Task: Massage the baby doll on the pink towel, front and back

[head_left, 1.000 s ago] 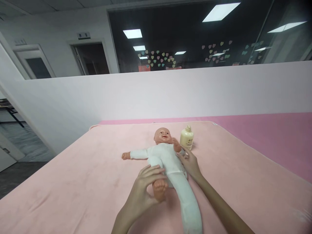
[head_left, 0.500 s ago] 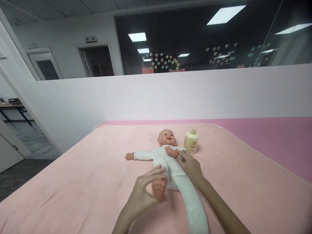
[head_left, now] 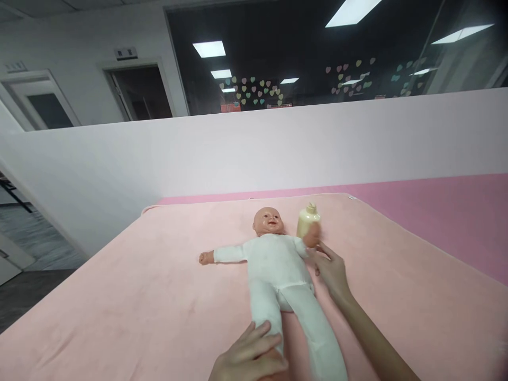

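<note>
On the pale pink sheet [head_left: 138,296], a doll [head_left: 278,262] in a white suit is laid on its back, its head pointed away from the person and its legs towards the person. One doll arm is stretched out flat on the person's left; the other is lifted on the person's right. By the right hand [head_left: 332,272], the sleeve end of the lifted arm is held in a narrow pinch between thumb and fingers; the doll's hand there is blurred. At the near end of the doll, the left hand [head_left: 246,362] is laid across the lower leg on the person's left, fingers slightly bent; its thumb is not clearly seen, so whether the leg is gripped cannot be told. Just beside the doll's head, on the person's right, a pale yellow bottle [head_left: 305,219] is stood upright, partly covered in view by the doll's lifted hand. Beyond the doll's head, a white partition [head_left: 254,153] is seen.
</note>
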Available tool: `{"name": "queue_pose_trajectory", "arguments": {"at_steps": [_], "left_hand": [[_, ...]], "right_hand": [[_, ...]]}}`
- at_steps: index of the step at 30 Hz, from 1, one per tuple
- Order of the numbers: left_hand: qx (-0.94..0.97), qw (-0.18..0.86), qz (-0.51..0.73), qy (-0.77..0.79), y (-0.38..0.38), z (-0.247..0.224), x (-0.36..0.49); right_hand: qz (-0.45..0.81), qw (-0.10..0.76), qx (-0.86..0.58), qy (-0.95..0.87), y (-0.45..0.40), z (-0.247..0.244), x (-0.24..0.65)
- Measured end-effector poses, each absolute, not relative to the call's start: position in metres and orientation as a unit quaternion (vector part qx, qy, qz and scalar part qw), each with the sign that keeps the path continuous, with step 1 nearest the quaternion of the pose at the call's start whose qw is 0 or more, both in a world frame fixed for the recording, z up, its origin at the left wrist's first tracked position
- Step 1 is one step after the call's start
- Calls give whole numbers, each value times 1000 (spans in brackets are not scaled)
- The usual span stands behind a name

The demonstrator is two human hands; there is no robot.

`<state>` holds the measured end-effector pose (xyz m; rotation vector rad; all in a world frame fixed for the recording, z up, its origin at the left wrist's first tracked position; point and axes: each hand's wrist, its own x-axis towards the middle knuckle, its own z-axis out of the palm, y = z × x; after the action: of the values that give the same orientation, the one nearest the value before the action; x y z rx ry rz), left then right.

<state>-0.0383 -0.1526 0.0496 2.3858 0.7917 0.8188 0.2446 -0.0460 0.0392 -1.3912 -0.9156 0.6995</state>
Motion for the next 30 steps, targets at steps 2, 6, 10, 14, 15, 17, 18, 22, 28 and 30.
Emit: {"name": "queue_pose_trajectory", "arguments": {"at_steps": [2,6,10,14,15,17,18,22,28,30], "left_hand": [[885,224,301,275,-135,56,-20],[891,188,268,316,-111,74,11],[910,128,292,266,-124,63,8],[912,85,339,212,-149,35,-11],[911,82,345,211,-154,30,-15],[911,78,344,215,-164,25,-20],[911,75,340,219,-167,24,-21],[921,56,314,224,-178,23,-21],[937,56,268,215,-190,20,-23],[931,91,266,232,-196,27,-24]], "right_hand": [[247,538,-590,-549,-39,48,227],[180,472,-596,-625,-37,56,213],[312,544,-601,-495,-58,46,238],[447,567,-617,-311,-83,37,266],[470,564,-620,-277,-89,38,270],[511,556,-614,-230,-102,40,274],[528,556,-604,-218,-109,41,274],[568,567,-555,-219,-143,43,264],[493,561,-568,-345,-195,30,232],[437,555,-591,-389,-213,21,221]]}}
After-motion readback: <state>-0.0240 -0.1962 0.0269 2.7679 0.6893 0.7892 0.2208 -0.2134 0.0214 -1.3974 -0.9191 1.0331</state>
